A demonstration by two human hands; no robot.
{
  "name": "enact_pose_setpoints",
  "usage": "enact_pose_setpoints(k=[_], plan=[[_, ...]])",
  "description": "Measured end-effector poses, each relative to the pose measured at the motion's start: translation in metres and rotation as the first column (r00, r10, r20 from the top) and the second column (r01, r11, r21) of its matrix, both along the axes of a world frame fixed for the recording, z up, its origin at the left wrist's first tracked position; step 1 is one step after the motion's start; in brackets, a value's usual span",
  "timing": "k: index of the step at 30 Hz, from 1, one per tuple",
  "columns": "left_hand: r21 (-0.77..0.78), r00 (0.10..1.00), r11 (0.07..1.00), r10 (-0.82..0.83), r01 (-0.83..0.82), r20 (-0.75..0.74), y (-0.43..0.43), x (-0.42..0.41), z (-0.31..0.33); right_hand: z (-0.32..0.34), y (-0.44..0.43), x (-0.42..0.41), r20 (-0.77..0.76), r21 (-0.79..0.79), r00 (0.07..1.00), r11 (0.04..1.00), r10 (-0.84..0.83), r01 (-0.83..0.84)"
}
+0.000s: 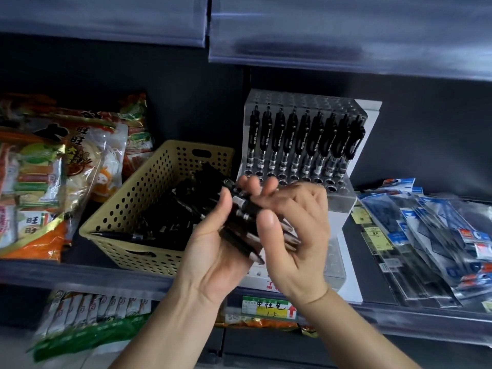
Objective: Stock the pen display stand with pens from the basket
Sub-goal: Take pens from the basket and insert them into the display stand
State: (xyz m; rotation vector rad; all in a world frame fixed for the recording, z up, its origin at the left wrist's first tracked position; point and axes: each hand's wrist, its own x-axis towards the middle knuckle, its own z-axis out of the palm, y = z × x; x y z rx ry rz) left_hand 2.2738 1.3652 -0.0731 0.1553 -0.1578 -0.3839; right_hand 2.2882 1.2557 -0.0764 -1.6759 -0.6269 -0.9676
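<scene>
One row of the clear tiered pen stand is filled with black pens; the holes just below stand open. A beige perforated plastic basket hems its left, blue-wrapped stationery packs its right.

The snack bag reads 旺旺; the shelf price tag reads 中性笔.

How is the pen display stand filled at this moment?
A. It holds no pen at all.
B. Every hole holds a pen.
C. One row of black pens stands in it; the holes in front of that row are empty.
C: a single row of black pens stands upright in the display stand, with empty holes visible in front of it.
</scene>
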Motion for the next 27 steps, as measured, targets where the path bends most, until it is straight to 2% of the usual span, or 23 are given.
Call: enact_pose_setpoints(k=[2, 4, 7, 8, 10, 11, 12, 13, 15, 18, 22, 27], plan=[[0.122, 0.990, 0.983, 0.141, -0.137, -0.021, 0.000, 0.002, 0.002, -0.003, -0.003, 0.001, -0.029, -0.014, 0.999, 0.999, 0.041, -0.041], [0.304, 0.971, 0.925, 0.239, -0.229, 0.005, 0.003, 0.004, 0.006, -0.002, -0.005, 0.002, -0.108, 0.033, 0.991, 0.996, 0.080, -0.077], [0.551, 0.965, 0.792, 0.225, -0.263, 0.137, 0.008, 0.004, 0.007, 0.011, -0.007, 0.005, -0.312, 0.130, 0.941, 0.987, 0.130, -0.093], [0.621, 0.962, 0.735, 0.202, -0.272, 0.181, 0.008, 0.004, 0.005, 0.017, -0.007, 0.006, -0.412, 0.162, 0.893, 0.979, 0.182, -0.124], [0.709, 0.960, 0.650, 0.149, -0.276, 0.237, 0.006, 0.001, 0.005, 0.026, -0.008, 0.007, -0.614, 0.260, 0.707, 0.935, 0.352, -0.239], [0.729, 0.961, 0.628, 0.125, -0.270, 0.248, 0.006, 0.000, 0.005, 0.028, -0.009, 0.008, -0.673, 0.311, 0.608, 0.907, 0.422, -0.286], [0.742, 0.962, 0.616, 0.112, -0.264, 0.249, 0.006, 0.000, 0.005, 0.028, -0.010, 0.010, -0.698, 0.346, 0.546, 0.886, 0.463, -0.309], [0.751, 0.964, 0.608, 0.109, -0.258, 0.243, 0.007, 0.001, 0.005, 0.029, -0.011, 0.011, -0.697, 0.381, 0.522, 0.871, 0.491, -0.311], [0.764, 0.970, 0.599, 0.123, -0.240, 0.208, 0.008, 0.001, 0.005, 0.029, -0.012, 0.015, -0.669, 0.423, 0.543, 0.861, 0.507, -0.283], [0.778, 0.976, 0.589, 0.139, -0.218, 0.169, 0.007, 0.001, 0.004, 0.027, -0.013, 0.021, -0.672, 0.403, 0.567, 0.878, 0.476, -0.260], [0.802, 0.976, 0.556, 0.133, -0.218, 0.173, 0.005, 0.000, 0.006, 0.033, -0.017, 0.021, -0.724, 0.344, 0.468, 0.854, 0.506, -0.391], [0.852, 0.935, 0.418, 0.287, -0.316, 0.206, 0.000, 0.001, 0.005, 0.040, -0.020, 0.020, -0.728, 0.141, 0.569, 0.895, 0.383, -0.422]])
